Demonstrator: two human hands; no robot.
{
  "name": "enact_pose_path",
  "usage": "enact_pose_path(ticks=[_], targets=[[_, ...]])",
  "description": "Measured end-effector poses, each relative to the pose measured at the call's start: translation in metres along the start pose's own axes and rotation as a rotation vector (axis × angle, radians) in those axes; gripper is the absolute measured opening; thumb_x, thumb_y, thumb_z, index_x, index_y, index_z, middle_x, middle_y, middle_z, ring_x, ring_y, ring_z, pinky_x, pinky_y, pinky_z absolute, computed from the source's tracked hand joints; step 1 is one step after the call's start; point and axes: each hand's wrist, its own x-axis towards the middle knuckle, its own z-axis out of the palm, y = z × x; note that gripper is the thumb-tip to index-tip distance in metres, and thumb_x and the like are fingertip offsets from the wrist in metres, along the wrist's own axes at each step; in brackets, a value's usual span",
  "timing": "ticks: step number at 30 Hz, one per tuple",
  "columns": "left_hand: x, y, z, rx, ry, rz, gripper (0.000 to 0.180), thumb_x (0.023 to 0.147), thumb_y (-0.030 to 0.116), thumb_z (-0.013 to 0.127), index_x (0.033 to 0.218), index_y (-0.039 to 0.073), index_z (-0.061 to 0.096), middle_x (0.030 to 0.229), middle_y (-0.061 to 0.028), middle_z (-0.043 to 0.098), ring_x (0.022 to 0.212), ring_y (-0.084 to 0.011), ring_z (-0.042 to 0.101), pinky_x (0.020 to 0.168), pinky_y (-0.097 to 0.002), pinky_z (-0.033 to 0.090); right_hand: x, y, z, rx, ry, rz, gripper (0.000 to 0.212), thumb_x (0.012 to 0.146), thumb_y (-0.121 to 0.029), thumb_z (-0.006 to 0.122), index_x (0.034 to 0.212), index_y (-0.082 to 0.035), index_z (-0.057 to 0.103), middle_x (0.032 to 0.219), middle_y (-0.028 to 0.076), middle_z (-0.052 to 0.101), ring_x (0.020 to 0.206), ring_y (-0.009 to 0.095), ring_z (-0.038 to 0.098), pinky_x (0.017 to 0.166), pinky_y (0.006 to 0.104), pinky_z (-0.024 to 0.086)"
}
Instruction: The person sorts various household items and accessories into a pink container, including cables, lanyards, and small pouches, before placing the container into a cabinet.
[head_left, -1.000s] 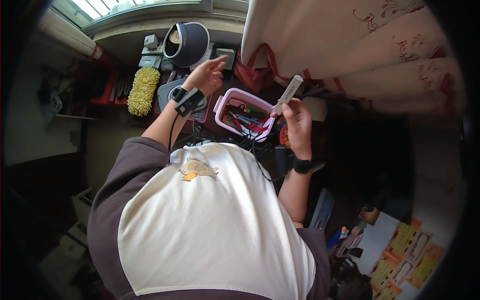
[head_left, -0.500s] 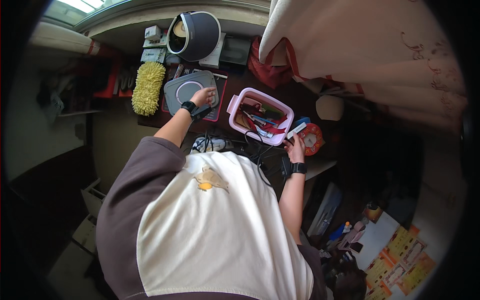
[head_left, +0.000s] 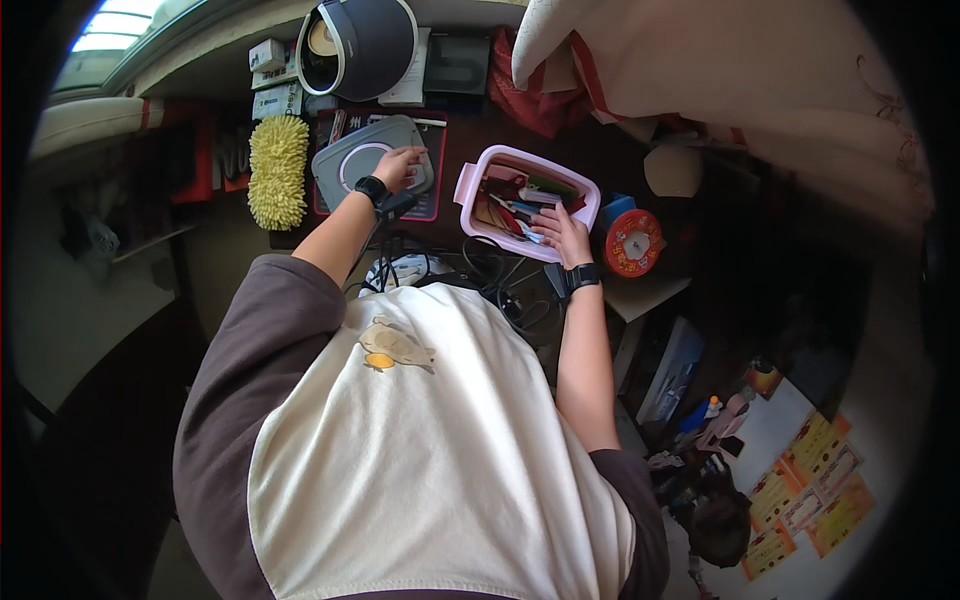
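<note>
My left hand [head_left: 399, 169] is over a grey lid [head_left: 345, 150] with a pale ring in its middle, fingers loosely stretched to the right, nothing visible in them. The lid lies on a dark, red-edged mat [head_left: 432, 195]. My right hand [head_left: 564, 236] reaches over the near right rim of a pink plastic bin [head_left: 468, 205], fingers apart and holding nothing I can see. Inside the bin are pens, red items and a small white object [head_left: 541, 197] just beyond my fingertips. Both wrists carry black bands.
A red round tin [head_left: 634, 243] stands right of the bin, beside a blue item [head_left: 618, 207]. A yellow chenille duster [head_left: 278, 172], a dark sun visor [head_left: 372, 50] and small boxes [head_left: 268, 56] line the left and back. Black cables [head_left: 490, 262] hang at the near edge.
My right hand has moved left from beside the red tin to over the bin. The white object it held is out of its fingers; a similar one shows inside. My left hand stays over the lid.
</note>
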Motion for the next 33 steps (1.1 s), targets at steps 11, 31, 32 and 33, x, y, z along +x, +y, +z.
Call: enact_pose_path(ticks=[11, 31, 32, 33], targets=[[0.053, 0.070, -0.009, 0.439, 0.084, 0.172, 0.045, 0.081, 0.005, 0.054, 0.126, 0.010, 0.050, 0.092, -0.0024, 0.061, 0.070, -0.0105, 0.057, 0.050, -0.0252, 0.042, -0.025, 0.008, -0.005, 0.080, 0.180, -0.134, 0.026, 0.093, -0.023, 0.049, 0.109, -0.004, 0.055, 0.093, 0.011, 0.066, 0.073, 0.015, 0.065, 0.055, 0.0205, 0.046], [0.068, 0.066, 0.036, 1.872, 0.138, 0.659, 0.021, 0.076, 0.008, 0.055, 0.096, 0.009, 0.059, 0.099, -0.0146, 0.059, 0.088, -0.0324, 0.061, 0.073, -0.0411, 0.050, -0.067, 0.027, -0.010, -0.093, 0.311, -0.329, 0.020, 0.093, -0.013, 0.048, 0.109, -0.002, 0.055, 0.093, 0.009, 0.065, 0.072, 0.013, 0.062, 0.057, 0.0207, 0.045], [0.063, 0.069, 0.036, 1.871, 0.142, 0.664, 0.021, 0.076, 0.008, 0.055, 0.096, 0.009, 0.059, 0.099, -0.0146, 0.059, 0.088, -0.0324, 0.061, 0.073, -0.0411, 0.050, -0.069, 0.025, -0.013, -0.087, 0.327, -0.340, 0.020, 0.093, -0.013, 0.048, 0.109, -0.002, 0.055, 0.093, 0.009, 0.065, 0.071, 0.012, 0.062, 0.058, 0.0207, 0.045], [0.058, 0.072, 0.036, 1.827, 0.175, 0.732, 0.021, 0.075, 0.008, 0.055, 0.096, 0.009, 0.060, 0.096, -0.0139, 0.058, 0.087, -0.0326, 0.061, 0.073, -0.0413, 0.050, -0.069, 0.023, -0.014, -0.086, 0.330, -0.349, 0.020, 0.093, -0.013, 0.048, 0.109, -0.002, 0.055, 0.093, 0.009, 0.065, 0.071, 0.012, 0.061, 0.058, 0.0208, 0.045]])
